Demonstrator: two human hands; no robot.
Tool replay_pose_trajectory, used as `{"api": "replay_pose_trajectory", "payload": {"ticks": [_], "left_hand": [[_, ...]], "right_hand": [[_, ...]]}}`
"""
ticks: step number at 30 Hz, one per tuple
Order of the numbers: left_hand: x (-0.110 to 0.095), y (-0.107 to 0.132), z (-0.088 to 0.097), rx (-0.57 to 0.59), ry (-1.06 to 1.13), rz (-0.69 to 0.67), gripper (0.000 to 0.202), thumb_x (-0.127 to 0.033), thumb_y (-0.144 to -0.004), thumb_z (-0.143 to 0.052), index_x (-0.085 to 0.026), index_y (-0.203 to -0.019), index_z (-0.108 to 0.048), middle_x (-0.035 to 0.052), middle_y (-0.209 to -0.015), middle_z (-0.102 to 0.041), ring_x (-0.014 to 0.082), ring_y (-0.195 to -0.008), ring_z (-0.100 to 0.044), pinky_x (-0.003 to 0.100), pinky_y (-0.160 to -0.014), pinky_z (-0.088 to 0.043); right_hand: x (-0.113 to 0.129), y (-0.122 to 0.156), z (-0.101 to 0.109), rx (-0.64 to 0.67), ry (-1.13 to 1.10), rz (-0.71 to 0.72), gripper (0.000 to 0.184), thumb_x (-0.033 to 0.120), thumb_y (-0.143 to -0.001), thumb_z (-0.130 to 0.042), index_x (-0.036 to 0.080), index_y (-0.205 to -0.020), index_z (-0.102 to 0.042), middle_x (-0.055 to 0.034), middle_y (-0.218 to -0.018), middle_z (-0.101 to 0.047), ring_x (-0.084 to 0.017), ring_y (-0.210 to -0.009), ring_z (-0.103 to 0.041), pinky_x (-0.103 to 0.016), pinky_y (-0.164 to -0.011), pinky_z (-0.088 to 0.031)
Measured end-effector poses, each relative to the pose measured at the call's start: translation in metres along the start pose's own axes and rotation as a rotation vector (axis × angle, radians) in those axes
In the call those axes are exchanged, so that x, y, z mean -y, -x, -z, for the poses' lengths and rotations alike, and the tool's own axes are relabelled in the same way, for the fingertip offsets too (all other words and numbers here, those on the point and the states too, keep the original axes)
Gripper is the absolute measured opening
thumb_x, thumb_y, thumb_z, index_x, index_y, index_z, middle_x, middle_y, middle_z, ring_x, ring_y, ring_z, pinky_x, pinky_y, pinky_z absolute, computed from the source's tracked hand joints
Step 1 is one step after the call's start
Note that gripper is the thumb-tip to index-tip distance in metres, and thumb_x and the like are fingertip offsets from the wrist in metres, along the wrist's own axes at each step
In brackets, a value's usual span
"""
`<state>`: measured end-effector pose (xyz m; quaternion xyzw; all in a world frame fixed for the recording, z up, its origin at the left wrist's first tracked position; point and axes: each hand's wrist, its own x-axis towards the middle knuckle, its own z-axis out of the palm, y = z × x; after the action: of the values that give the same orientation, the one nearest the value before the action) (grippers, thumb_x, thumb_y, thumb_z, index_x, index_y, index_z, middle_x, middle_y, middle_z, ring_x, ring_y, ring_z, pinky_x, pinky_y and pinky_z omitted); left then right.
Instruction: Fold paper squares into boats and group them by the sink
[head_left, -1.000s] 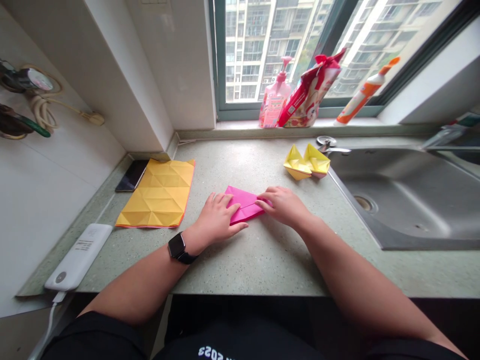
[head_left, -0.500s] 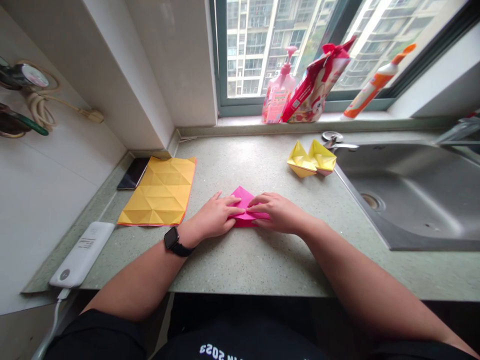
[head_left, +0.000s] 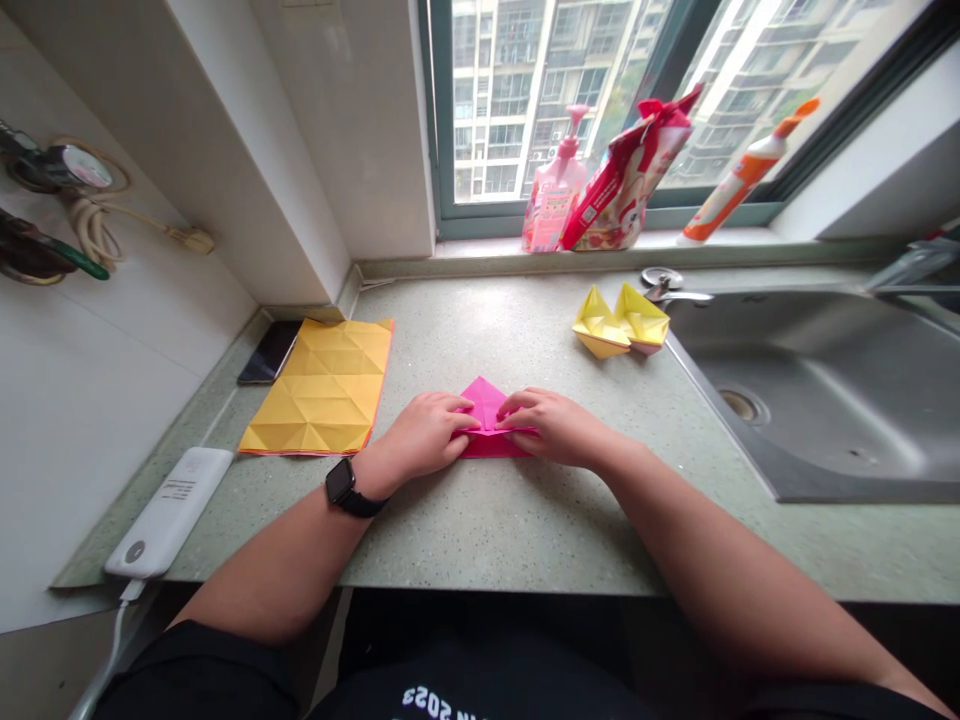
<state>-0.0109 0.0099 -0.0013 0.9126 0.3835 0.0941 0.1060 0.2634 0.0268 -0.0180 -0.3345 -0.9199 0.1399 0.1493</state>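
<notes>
Where the pink paper [head_left: 484,400] lies on the counter [head_left: 480,540], the left hand [head_left: 421,435] and the right hand [head_left: 559,428] pinch its raised flap from either side, apparently to hold the fold even.

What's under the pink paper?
Speckled counter shows around the pink paper; it seems to rest on that. The spot directly underneath is covered, so I can't tell what's there.

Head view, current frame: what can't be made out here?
All in the head view:
- Pink paper: side corners, hidden by the left fingers and right fingers.
- Dark flat device: right part, covered by the yellow creased paper.
- White power bank: print too small to read.
- Sink: far side, cut off by the right edge.
</notes>
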Motion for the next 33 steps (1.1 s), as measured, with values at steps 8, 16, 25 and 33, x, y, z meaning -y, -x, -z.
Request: {"api": "replay_pose_trajectory", "payload": {"ticks": [8,16,25,33], "left_hand": [[0.006,0.001,0.008,-0.011,-0.04,0.085,0.023,-0.021,-0.103,-0.064,-0.024,-0.104,-0.087,0.0076,-0.127,-0.08,0.027,-0.111,-0.075,0.045,-0.105,-0.057],[0.011,0.0,0.01,-0.002,-0.045,0.154,0.013,-0.023,-0.105,-0.066,-0.02,-0.106,-0.079,0.0075,-0.108,-0.08,0.0262,-0.1,-0.073,0.042,-0.097,-0.057],[0.012,-0.003,-0.003,-0.093,-0.043,0.029,0.033,-0.014,-0.108,-0.059,-0.024,-0.136,-0.074,0.0081,-0.143,-0.074,0.0268,-0.135,-0.065,0.049,-0.123,-0.046],[0.011,-0.005,-0.015,-0.009,0.015,-0.175,0.032,-0.017,-0.113,-0.055,-0.026,-0.134,-0.078,0.0034,-0.148,-0.074,0.022,-0.135,-0.068,0.044,-0.12,-0.048]], "right_hand": [[0.0,-0.001,0.002,-0.008,-0.046,-0.024,0.015,0.02,-0.098,-0.072,0.027,-0.096,-0.085,-0.0062,-0.115,-0.082,-0.023,-0.102,-0.076,-0.041,-0.095,-0.061],[-0.006,0.0,-0.006,-0.068,0.006,-0.18,0.029,0.019,-0.099,-0.066,0.025,-0.126,-0.073,-0.0078,-0.117,-0.081,-0.025,-0.104,-0.077,-0.039,-0.091,-0.061],[-0.011,-0.002,-0.017,-0.128,0.025,-0.155,0.04,0.013,-0.097,-0.066,0.025,-0.135,-0.073,-0.0103,-0.126,-0.077,-0.027,-0.11,-0.074,-0.045,-0.097,-0.061],[-0.004,-0.002,-0.008,-0.15,0.189,-0.074,0.017,0.021,-0.103,-0.07,0.028,-0.1,-0.085,-0.0088,-0.12,-0.08,-0.029,-0.11,-0.07,-0.049,-0.102,-0.053]]}}
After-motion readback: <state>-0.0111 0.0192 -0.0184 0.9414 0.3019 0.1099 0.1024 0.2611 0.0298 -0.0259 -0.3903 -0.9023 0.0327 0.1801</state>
